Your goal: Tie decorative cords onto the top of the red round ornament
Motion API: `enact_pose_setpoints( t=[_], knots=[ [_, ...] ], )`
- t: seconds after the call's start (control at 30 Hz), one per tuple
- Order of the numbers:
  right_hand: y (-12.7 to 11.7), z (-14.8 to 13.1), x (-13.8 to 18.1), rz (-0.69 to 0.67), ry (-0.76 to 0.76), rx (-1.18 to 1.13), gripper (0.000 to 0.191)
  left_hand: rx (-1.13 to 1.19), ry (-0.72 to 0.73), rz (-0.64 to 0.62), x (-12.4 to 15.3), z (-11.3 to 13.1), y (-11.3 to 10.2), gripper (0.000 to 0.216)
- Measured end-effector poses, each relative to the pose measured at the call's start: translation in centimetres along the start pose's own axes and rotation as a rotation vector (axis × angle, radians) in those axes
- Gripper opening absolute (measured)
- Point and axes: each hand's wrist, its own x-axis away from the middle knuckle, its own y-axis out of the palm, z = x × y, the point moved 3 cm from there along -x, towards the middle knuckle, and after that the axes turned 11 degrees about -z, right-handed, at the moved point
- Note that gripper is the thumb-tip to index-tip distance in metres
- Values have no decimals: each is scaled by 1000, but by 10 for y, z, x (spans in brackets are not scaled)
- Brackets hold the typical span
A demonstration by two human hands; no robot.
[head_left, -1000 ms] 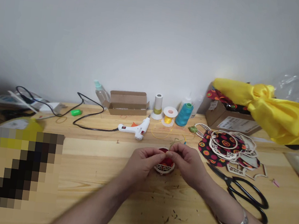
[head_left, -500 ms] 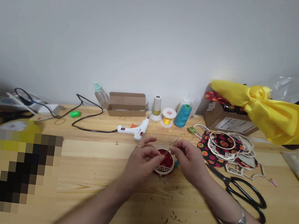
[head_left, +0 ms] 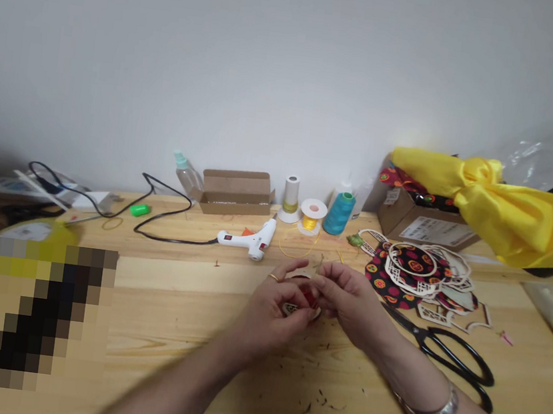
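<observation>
My left hand (head_left: 274,307) grips a round ornament (head_left: 313,295) with red fabric and a pale fretwork wooden frame, and its fingers cover much of it. Close against the ornament's right side, my right hand (head_left: 348,300) has its thumb and fingers pinched together on a thin yellowish cord (head_left: 321,262). Most of that cord is hidden by the fingers. Beyond the hands stand a spool of yellow cord (head_left: 312,219) and a blue thread cone (head_left: 339,213). Black-handled scissors (head_left: 440,351) lie to the right of my right hand.
A white glue gun (head_left: 247,240) with a black cable lies ahead on the left. Behind it sits an open cardboard box (head_left: 235,195). Fretwork frames (head_left: 411,277) and patterned fabric (head_left: 380,283) are piled at right, below a yellow satin bow (head_left: 481,185). Dark scraps dot the wooden table (head_left: 164,341).
My left hand has shifted right and turned over the ornament, which is now tilted and more covered. My right fingers have curled in closer to it.
</observation>
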Motion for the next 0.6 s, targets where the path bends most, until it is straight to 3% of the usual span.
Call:
enact_pose_setpoints(
  t=[0.07,0.2,0.3,0.43,0.6],
  knots=[
    [0,-1,0,9,-3,52,21,193,-48,21,1,-1,1,6],
    [0,-4,0,6,-15,256,18,529,-199,37,3,-4,2,27],
    [-1,-5,0,6,-44,407,15,481,-277,58,2,-6,0,32],
    [-2,-4,1,35,-60,563,13,255,-211,67,0,-4,-5,21],
    [-2,-5,1,46,-56,575,12,178,-282,73,-1,-2,-7,16]
  ],
)
